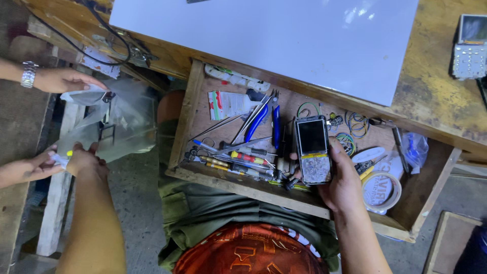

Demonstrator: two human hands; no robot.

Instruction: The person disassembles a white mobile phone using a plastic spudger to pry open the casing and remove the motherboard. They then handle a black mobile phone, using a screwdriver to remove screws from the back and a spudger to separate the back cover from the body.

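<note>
The right hand (pixel 341 183) is closed around a small keypad phone (pixel 313 149), gripping it from the right side and underneath, with the thumb at its lower left edge. The phone is held over the open wooden drawer (pixel 186 106), near the drawer's front rail and just right of the loose tools. Its long axis runs almost straight away from the person, tilted slightly left at the top: the dark screen end points toward the back of the drawer and the white sheet (pixel 264 35) on the bench, while the worn, pale keypad end points back toward the person's lap. A yellow band crosses the phone between screen and keypad. To the left of it lie blue-handled pliers (pixel 262 117), tweezers and several screwdrivers (pixel 242 158), lying mostly crosswise. A roll of tape (pixel 381 191) sits just right of the hand. The left hand (pixel 83 160) reaches out to the person's left, well apart from the drawer, its fingers curled at the edge of a clear plastic bag (pixel 122 122); whether it actually pinches the bag cannot be told from this angle. Another person's two hands (pixel 61 80) also hold that bag.
</note>
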